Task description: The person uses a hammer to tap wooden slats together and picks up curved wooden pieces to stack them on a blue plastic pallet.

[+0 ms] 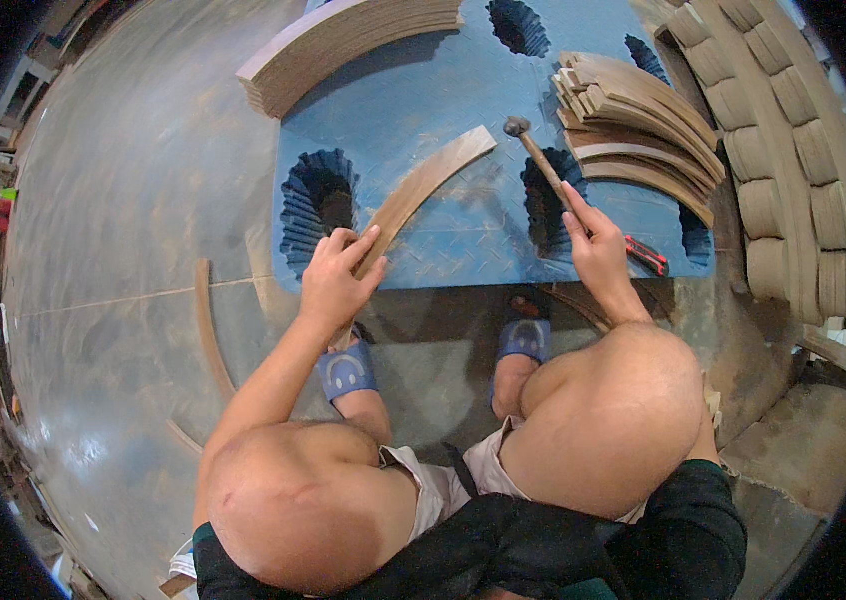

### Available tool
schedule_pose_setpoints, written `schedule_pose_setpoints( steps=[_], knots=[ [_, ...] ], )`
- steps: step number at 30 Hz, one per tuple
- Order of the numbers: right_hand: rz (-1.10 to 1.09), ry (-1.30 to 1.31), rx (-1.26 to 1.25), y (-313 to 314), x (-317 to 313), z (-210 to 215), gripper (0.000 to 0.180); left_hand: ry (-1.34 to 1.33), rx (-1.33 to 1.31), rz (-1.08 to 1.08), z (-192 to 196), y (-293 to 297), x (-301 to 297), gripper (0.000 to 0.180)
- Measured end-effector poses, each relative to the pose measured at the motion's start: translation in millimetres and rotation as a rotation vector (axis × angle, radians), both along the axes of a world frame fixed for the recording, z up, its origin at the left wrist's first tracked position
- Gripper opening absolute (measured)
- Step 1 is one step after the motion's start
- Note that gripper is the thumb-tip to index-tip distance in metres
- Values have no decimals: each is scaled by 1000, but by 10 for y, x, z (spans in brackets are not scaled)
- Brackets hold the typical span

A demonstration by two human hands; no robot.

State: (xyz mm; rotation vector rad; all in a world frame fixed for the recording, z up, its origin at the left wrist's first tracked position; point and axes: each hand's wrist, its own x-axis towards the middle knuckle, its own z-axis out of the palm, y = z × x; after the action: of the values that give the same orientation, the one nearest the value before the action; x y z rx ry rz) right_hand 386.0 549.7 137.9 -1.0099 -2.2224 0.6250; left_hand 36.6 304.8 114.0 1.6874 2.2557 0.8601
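My left hand (339, 277) grips a curved wooden strip (428, 180) near its close end, while the far end rests on a blue plastic pallet (423, 255). In my right hand (598, 245) is a hammer (541, 160) with a wooden handle; its dark head is raised close to the strip's far tip, apart from it. A red and black utility knife (646, 256) lies on the pallet beside my right wrist. To the right of the hammer is a loose pile of curved wooden strips (643, 120).
A neat stack of curved strips (343, 45) sits at the pallet's far left. Deep ribbed holes (318, 205) open in the pallet. Bundled curved pieces (783, 150) line the right side. A single thin strip (208, 325) lies on the floor (133, 220) at left.
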Motion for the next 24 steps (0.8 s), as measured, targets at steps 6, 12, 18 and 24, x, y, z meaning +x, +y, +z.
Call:
schedule_pose_setpoints(
  steps=[6,12,18,24],
  knots=[
    [31,160,-942,-74,-122,236,50,236,58,-35,92,-62,-71,48],
    [-149,287,-1042,227,-274,-54,57,254,-81,-72,136,-28,-23,49],
    [291,47,-935,-40,-71,-43,58,270,-110,-67,67,-64,-36,49],
    [102,152,-1048,-68,-121,31,57,271,-48,-72,42,-36,-23,48]
  ],
)
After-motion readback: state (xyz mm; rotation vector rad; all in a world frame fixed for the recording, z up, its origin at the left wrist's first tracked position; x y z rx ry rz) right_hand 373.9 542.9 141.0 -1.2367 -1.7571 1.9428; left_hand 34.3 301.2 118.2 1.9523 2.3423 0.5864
